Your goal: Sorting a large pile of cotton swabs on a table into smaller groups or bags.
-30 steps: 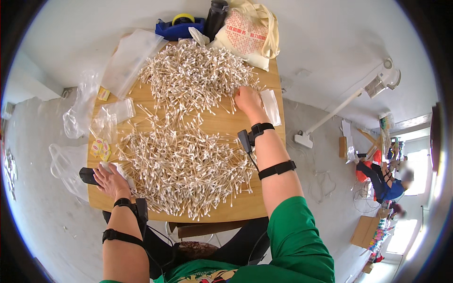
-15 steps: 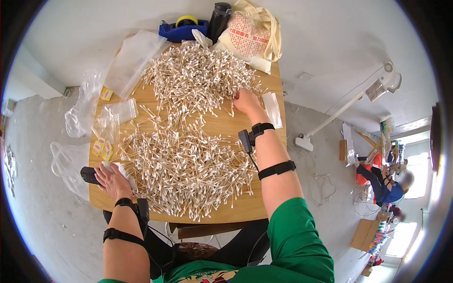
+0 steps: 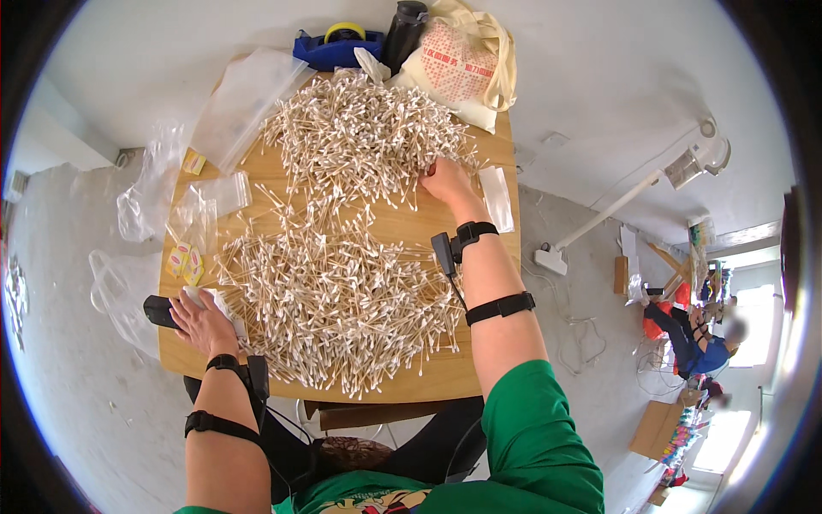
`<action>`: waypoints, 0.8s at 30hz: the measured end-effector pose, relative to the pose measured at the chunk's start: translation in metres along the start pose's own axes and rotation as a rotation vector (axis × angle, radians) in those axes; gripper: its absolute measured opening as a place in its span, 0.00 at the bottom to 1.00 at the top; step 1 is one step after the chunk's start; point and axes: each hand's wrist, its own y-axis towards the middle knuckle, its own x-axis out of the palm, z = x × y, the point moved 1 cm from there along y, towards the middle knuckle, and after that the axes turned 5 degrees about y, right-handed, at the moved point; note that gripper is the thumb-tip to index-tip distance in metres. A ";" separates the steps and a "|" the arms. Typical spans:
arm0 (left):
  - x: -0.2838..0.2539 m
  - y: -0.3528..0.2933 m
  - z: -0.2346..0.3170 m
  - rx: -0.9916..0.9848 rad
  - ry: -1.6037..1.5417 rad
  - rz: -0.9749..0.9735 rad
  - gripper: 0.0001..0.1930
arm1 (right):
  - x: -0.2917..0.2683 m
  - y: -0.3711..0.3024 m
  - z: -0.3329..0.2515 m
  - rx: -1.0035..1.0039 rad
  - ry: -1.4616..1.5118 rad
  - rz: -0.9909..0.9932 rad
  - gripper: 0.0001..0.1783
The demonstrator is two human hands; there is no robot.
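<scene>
Your right hand [image 3: 447, 182] is at the near right edge of the far heap of cotton swabs [image 3: 364, 137], fingers curled in and drawn close together; can't tell if any swabs are pinched, fingertips hidden. Your left hand [image 3: 205, 325] lies spread, fingers apart, over a white item [image 3: 229, 315] at the table's near left, not visibly closed on it; a black object [image 3: 160, 311] sits just beside those fingertips. Progress, my read: picking looks underway, little finished. Both heaps are loose and jumbled, and no batch set apart as done shows. Swabs touch or sit right by the right grip; the near heap of swabs [image 3: 342, 304] spreads between your arms, just right of the left hand, with strays linking the heaps. Farther out: clear sleeve [image 3: 496, 199] just right of the right hand, clear bags [image 3: 227, 195] and yellow labels [image 3: 179, 257] left, tape dispenser [image 3: 334, 53], dark bottle [image 3: 404, 36] and cloth bag [image 3: 454, 73] at the far edge.
</scene>
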 end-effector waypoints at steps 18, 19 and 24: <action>0.003 -0.001 0.001 0.002 0.013 -0.006 0.28 | -0.007 -0.044 0.005 0.056 -0.076 0.084 0.10; 0.004 0.000 -0.001 0.003 0.018 0.009 0.28 | -0.009 -0.056 0.003 0.067 -0.050 0.127 0.09; 0.007 0.004 -0.004 0.002 0.055 0.001 0.28 | 0.019 -0.173 -0.012 -0.123 0.833 -0.346 0.08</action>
